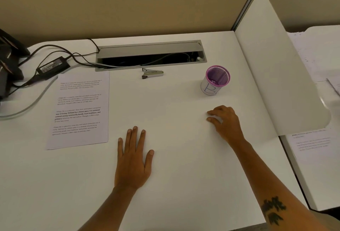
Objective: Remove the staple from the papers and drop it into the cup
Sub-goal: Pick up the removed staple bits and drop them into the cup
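The printed papers (79,111) lie flat on the white desk (174,175) at the left; the staple is too small to make out. A metal staple remover (152,73) lies at the back centre, just in front of the cable tray. A purple mesh cup (216,79) wrapped in white paper stands at the back right. My left hand (134,157) lies flat on the desk, fingers straight, right of the papers. My right hand (224,122) rests on the desk below the cup with fingers loosely curled, holding nothing.
An open grey cable tray (150,55) is set into the desk at the back. A black power adapter (53,67) and cables lie at the back left. A white divider panel (279,76) rises at the right, with other papers (312,142) on the neighbouring desk.
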Demonstrator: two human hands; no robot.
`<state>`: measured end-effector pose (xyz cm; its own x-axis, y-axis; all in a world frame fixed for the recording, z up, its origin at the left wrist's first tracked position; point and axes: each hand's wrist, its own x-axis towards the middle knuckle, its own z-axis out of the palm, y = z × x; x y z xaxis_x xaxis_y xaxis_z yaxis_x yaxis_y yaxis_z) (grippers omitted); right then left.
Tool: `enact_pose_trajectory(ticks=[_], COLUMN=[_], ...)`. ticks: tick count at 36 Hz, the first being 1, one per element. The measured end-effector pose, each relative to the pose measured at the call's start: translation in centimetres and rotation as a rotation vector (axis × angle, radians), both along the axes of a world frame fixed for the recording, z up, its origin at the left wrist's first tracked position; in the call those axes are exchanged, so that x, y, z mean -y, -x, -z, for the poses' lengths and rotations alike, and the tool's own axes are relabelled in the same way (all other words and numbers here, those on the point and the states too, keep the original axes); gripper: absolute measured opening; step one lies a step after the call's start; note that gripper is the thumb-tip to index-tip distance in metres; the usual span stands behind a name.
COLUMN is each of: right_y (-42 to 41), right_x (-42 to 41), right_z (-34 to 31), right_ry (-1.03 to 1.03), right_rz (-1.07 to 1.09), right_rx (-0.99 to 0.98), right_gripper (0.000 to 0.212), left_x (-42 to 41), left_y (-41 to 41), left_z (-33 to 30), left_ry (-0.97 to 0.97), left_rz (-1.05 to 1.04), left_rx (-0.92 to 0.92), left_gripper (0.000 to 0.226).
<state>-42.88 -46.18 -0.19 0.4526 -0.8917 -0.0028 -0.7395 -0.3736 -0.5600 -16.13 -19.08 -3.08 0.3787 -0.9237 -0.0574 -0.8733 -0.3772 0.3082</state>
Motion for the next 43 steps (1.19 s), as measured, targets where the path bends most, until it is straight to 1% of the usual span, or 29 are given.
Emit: enact_pose_trajectory(ticks=[6, 14, 22, 28, 38, 43], right_y=[-0.1, -0.5, -0.7, -0.9, -1.4, -1.6], right_x=[1.2, 2.4, 2.7, 2.1, 0.7, 0.5], right_z=[-0.8, -1.9, -2.0, -1.9, -1.4, -1.2], right_ry=[0.009, 0.000, -0.002, 0.032, 0.109, 0.146], right_rz=[-0.098, -0.189, -0.214, -0.219, -0.200, -0.189], right_rx=[-0.059, -0.082, -0.055, -0.057, -0.140, -0.166], right_gripper=[0.017, 0.015, 0.007, 0.002, 0.003, 0.007], left_x=[0.0, 0.0, 0.0, 0.0, 0.0, 0.0], left_y=[0.0, 0.0, 0.1, 0.1, 0.0, 0.0], left_z=[0.0, 0.3, 0.1, 0.0, 0.1, 0.2], left_ry=[-0.002, 0.004, 0.003, 0.001, 0.004, 0.007], left_rz=[-0.001, -0.001, -0.003, -0.002, -0.001, -0.003], left_rx=[0.000, 0.010, 0.010, 0.015, 0.009, 0.003], left_gripper=[0.072, 0.072, 0.073, 0.073, 0.073, 0.073])
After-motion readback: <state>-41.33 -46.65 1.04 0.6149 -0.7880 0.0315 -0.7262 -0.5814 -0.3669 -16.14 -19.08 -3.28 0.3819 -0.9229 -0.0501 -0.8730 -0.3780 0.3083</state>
